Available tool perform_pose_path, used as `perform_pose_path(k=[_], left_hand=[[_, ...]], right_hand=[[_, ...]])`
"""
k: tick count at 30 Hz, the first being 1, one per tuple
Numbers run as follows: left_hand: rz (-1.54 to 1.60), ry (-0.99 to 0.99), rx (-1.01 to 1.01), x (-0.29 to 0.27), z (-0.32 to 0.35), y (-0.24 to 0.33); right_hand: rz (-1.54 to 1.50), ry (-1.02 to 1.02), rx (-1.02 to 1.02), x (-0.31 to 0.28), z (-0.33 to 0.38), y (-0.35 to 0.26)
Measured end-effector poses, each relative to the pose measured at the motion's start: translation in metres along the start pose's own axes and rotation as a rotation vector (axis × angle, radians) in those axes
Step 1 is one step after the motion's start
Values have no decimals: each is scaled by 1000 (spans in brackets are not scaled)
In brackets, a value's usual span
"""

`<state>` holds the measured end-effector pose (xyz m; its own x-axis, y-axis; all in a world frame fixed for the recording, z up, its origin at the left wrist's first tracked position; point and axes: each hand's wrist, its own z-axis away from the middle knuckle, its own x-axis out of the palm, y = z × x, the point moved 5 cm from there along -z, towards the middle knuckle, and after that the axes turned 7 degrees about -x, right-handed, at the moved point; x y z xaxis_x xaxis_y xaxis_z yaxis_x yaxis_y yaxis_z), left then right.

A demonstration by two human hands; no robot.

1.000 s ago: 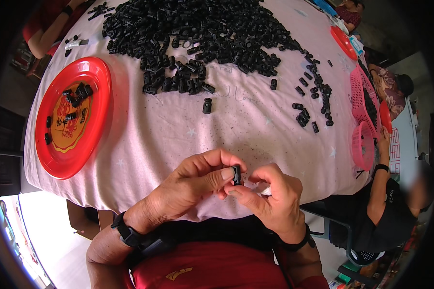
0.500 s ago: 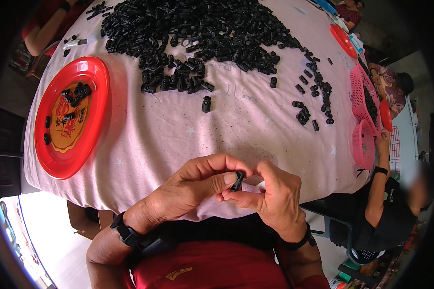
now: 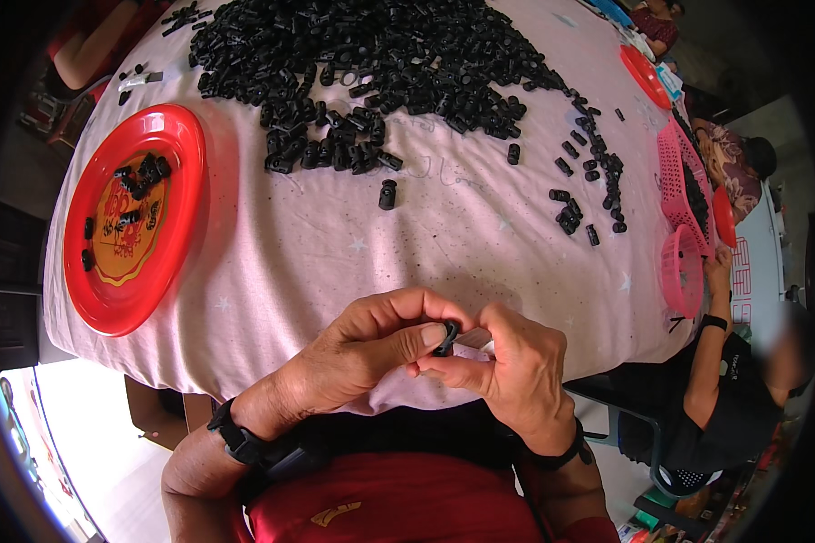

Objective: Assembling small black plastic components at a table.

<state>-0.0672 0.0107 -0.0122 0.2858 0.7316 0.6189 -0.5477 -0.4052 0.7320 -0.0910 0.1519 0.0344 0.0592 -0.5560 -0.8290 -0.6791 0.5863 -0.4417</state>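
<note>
My left hand [image 3: 371, 337] pinches a small black cord lock [image 3: 446, 338] between thumb and fingers, just above the near edge of the table. Close against it, my right hand [image 3: 527, 369] is closed, its thumb and fingertips at the cord lock. A slim pale thing [image 3: 488, 347] shows between the right fingers; its kind is mostly hidden. Beyond my hands, a single cord lock [image 3: 388, 195] lies on the pink cloth [image 3: 335, 244], in front of a big pile of black cord locks [image 3: 362, 63].
At the left a red plate [image 3: 186, 136] holds several cord locks. Scattered cord locks [image 3: 566, 213] lie at the right, near a pink basket [image 3: 675, 172] and a round pink basket [image 3: 684, 294]. Co-workers sit along the right side; another person's arm [image 3: 95, 54] is at the far left.
The cord lock has turned slightly in my fingers; both hands stay almost in place. The other person's arm at the far left has shifted.
</note>
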Motion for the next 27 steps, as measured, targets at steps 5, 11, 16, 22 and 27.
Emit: perform_pose_path(k=[5, 11, 16, 22, 27], left_hand=[[3, -1, -25, 0, 0, 0], [17, 16, 5, -1, -1, -4], [76, 10, -30, -1, -1, -4], [76, 9, -29, -2, 0, -3], [72, 11, -30, -1, 0, -3]], right_hand=[[9, -24, 0, -1, -1, 0], [-22, -97, 68, -2, -1, -1], [-51, -93, 55, 0, 0, 1], [-60, -90, 57, 2, 0, 1], [-21, -19, 0, 3, 1, 3]])
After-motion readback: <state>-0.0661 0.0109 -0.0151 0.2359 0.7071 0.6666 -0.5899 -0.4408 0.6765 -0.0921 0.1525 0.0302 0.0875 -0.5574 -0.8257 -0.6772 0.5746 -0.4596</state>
